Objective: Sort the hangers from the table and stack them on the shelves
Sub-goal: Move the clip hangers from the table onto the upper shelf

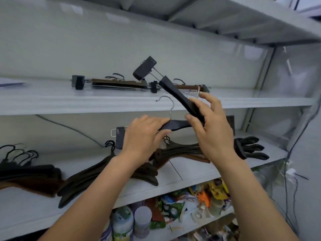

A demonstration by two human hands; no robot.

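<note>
White shelving (271,66) fills the view, with both hands holding black clip hangers in front of it.

Left hand (144,136) wraps its fingers over the level hanger (177,124), held just under the upper shelf (52,100) front edge, its hook crossing that edge. Right hand (210,129) grips the low end of the tilted hanger (175,91), whose clip end rises above that shelf; the two hangers meet by the right thumb. On the upper shelf a clip pile (118,83) lies at the back, with bare room to its left and tall space overhead. Middle shelf (182,171) carries dark hanger piles (90,176) left, centre and right, with a bare patch at its front edge. Bottom shelf holds bottles (123,221) and packets (205,193).
</note>
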